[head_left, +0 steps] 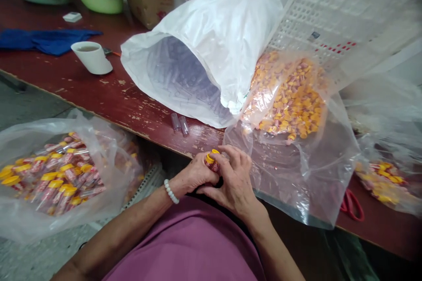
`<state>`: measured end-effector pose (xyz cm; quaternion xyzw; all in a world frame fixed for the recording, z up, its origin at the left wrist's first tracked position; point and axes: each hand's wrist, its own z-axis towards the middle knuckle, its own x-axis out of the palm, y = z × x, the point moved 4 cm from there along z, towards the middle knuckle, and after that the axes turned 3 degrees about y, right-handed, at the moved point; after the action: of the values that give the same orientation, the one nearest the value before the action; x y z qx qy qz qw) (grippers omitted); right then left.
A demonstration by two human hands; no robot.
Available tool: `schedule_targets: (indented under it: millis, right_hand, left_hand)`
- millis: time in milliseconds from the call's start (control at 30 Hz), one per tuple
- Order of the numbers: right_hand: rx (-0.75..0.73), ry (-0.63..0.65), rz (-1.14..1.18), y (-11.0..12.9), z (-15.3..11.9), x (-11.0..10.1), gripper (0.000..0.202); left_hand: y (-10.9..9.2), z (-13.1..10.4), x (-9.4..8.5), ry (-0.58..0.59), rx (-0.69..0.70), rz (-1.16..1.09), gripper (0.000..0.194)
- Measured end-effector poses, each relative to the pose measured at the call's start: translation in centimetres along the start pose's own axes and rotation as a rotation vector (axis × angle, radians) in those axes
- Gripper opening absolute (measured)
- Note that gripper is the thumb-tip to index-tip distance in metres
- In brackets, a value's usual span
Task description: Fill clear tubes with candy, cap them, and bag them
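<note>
Just off the edge of the red desk (145, 114), near the white sack (227, 30), the left hand (196, 172) and right hand (235, 180) hold a closed grip around filled tubes (215, 166) (two, seemingly), whose yellow caps (215, 152) probably want straight, even pressure.

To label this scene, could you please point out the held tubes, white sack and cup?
Held tubes (209, 158): head view, one yellow cap.
White sack (227, 39): head view, outer side.
Cup (94, 61): head view, outer wall.
</note>
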<state>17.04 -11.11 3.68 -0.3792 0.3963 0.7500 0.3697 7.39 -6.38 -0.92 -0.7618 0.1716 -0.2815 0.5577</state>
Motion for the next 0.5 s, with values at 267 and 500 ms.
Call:
schedule_targets:
  millis: [267,500]
  right_hand:
    - [-0.151,-0.125,0.072,0.4,0.5,1.3,0.05]
    - [-0.064,-0.187,0.171,2.5,0.6,0.3,0.064]
  left_hand:
    - [0.8,0.4,0.3,-0.061,0.038,-0.024,0.024]
    - [-3.3,-5.4,-3.8,-0.248,0.209,0.138,0.031]
